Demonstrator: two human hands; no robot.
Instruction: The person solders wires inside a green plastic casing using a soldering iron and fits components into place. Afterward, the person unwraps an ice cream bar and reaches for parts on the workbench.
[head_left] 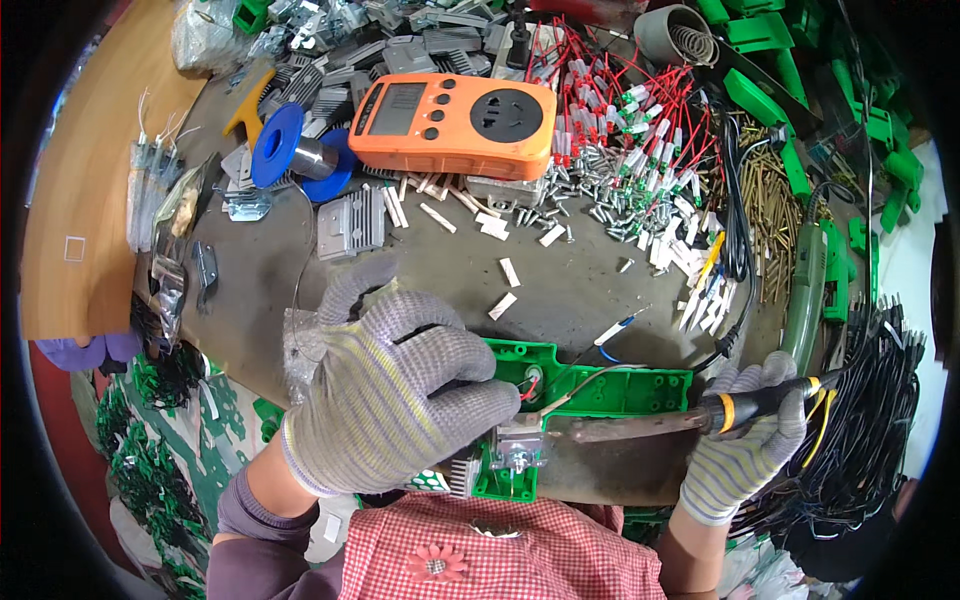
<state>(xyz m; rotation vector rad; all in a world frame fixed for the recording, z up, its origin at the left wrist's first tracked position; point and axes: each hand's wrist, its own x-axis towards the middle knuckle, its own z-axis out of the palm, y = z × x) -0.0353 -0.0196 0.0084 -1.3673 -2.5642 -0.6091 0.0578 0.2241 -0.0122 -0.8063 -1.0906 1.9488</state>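
Observation:
My left hand (390,395), in a striped grey glove, is closed at the left end of a green L-shaped plastic housing (640,385). Its thumb and index finger press together there, and what they pinch is hidden. Gloved as well, my right hand (745,450) grips a soldering iron (640,428) by its black handle. The iron's brownish metal shaft points left across the housing's lower side. Near my left fingertips are red wires (533,388) and a silver metal piece (518,447) in the housing. A white and blue wire (613,330) lies just beyond.
An orange meter (455,122) stands at the back, with a blue solder spool (277,145) to its left. Grey metal heat sinks (350,222), red-wired indicator lamps (620,120), screws (560,205) and white sleeves (437,218) lie around. Black cables (860,420) are heaped right.

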